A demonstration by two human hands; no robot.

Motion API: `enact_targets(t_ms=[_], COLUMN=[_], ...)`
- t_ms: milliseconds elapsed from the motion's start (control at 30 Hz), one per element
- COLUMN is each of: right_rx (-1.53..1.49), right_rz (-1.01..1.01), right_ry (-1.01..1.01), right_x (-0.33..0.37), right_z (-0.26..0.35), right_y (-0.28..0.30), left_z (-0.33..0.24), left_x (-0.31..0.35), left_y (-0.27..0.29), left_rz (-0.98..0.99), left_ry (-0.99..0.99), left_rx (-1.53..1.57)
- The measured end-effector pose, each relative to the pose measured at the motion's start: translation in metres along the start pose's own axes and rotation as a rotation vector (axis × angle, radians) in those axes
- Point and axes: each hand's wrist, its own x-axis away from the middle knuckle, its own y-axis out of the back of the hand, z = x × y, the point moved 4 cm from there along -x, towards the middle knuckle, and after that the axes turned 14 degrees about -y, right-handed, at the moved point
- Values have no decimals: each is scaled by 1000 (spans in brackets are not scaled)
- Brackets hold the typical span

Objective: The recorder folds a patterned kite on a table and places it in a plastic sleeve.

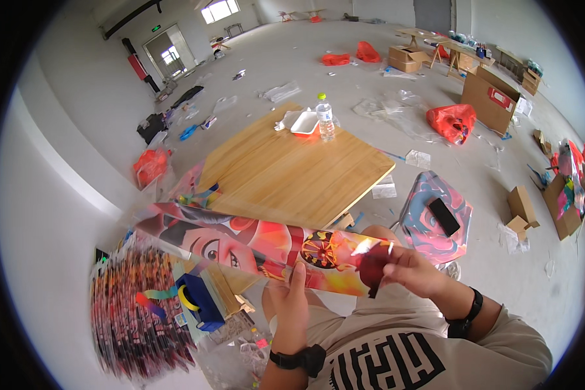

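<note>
A long, flat bundle of glossy printed fabric (273, 250) with a colourful cartoon face stretches across in front of me, over the near edge of the wooden table (299, 172). What looks like a see-through plastic sleeve covers its left part. My left hand (289, 302) grips the lower edge near the middle, thumb on top and fingers behind. At the right end, my right hand (411, 272) pinches the dark red tip. Below left, a blue tape dispenser (205, 305) carries a yellow ring, with a rainbow ribbon (155, 300) beside it.
A thick stack of similar printed bundles (136, 312) lies at left by the wall. On the table stand a water bottle (325, 120) and a white tray (304, 123). A phone (443, 216) rests on a patterned stool (429, 240). Cardboard boxes (487, 101) and red bags (452, 122) litter the floor.
</note>
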Motion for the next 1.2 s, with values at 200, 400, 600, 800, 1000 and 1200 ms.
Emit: enact_targets(t_ms=[200,400,600,800,1000,1200], right_rx=[107,33,49,-34,-294,-468], right_rz=[-123,-96,-99,-91,-78,-68], right_ry=[-46,13,27,-84,-165,-324], right_x=[-14,-35,-33,-36,-50,-41], right_z=[-13,-27,-26,-35,-68,-83], right_y=[-3,-11,-2,-9,6,11], left_z=[2,27,34,57,78,135], left_x=[8,34,28,32,31,27], left_y=[-10,-21,-13,-2,-11,37], left_rz=[86,345,208,388,114,3], left_ry=[126,160,161,452,566,566], left_rx=[-131,-170,-70,-255,592,664])
